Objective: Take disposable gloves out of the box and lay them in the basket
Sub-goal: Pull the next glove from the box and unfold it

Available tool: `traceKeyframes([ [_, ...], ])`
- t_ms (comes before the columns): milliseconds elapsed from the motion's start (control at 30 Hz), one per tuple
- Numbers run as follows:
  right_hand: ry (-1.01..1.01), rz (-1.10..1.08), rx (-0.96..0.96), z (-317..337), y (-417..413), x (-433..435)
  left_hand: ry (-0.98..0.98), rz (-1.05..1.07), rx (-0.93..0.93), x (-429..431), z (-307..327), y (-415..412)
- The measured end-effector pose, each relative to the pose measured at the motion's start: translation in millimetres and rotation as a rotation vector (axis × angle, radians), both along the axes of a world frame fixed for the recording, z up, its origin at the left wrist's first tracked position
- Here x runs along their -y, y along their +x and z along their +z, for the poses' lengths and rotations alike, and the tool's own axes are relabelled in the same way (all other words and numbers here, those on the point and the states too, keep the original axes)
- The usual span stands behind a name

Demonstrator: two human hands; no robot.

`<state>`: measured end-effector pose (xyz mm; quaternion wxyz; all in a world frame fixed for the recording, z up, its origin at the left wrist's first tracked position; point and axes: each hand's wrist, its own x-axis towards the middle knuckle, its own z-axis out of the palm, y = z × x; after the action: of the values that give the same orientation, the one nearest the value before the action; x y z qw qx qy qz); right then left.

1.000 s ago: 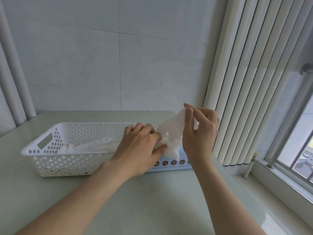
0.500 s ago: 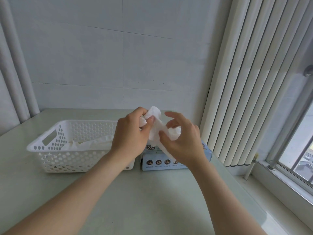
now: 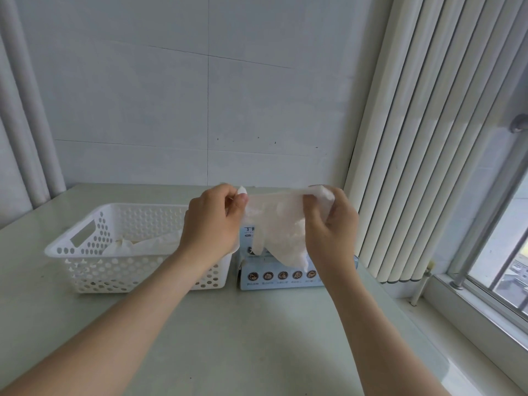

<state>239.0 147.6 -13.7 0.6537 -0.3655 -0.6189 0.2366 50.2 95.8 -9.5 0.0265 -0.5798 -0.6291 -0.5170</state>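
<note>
While stretched above box [image 3: 281, 278], glove [image 3: 278, 224] pinched between left hand [image 3: 213, 222], right hand [image 3: 333, 221].

translucent glove [image 3: 275, 221] spread above box [image 3: 281, 282], basket [image 3: 120, 274] beside

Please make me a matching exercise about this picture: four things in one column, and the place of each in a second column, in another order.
Things
1. white perforated plastic basket
2. light blue cardboard glove box
3. thin white disposable glove
4. white vertical blind slats

Places
A. stretched between the left hand and the right hand
B. on the pale table, at the left
C. beside the window
D. on the table, right of the basket

Pairs: 1-B; 2-D; 3-A; 4-C
</note>
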Motion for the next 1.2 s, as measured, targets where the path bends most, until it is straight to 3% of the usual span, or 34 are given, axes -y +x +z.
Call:
traceKeyframes([
  [133, -0.071, 0.189, -0.093, 4, -1, 2, -0.030, -0.076, 0.027, 5, 4, 8],
  [333, -0.248, 0.378, -0.149, 7, 0, 7, -0.107, -0.426, 0.030, 18, 17, 24],
  [533, -0.367, 0.723, -0.179, 10, 5, 12, -0.036, -0.351, 0.135, 16, 18, 21],
  [733, -0.304, 0.571, -0.291, 10, -1, 12, -0.090, -0.341, 0.417, 14, 25, 13],
  [933, -0.301, 0.505, -0.278, 16, -12, 21, -0.204, -0.462, 0.468, 22, 34, 17],
  [1100, -0.122, 0.478, -0.100, 23, -28, 29, -0.161, -0.599, 0.470, 29, 45, 7],
  [1200, -0.169, 0.494, -0.126, 26, -38, 28, -0.139, -0.571, 0.509, 31, 51, -2],
])
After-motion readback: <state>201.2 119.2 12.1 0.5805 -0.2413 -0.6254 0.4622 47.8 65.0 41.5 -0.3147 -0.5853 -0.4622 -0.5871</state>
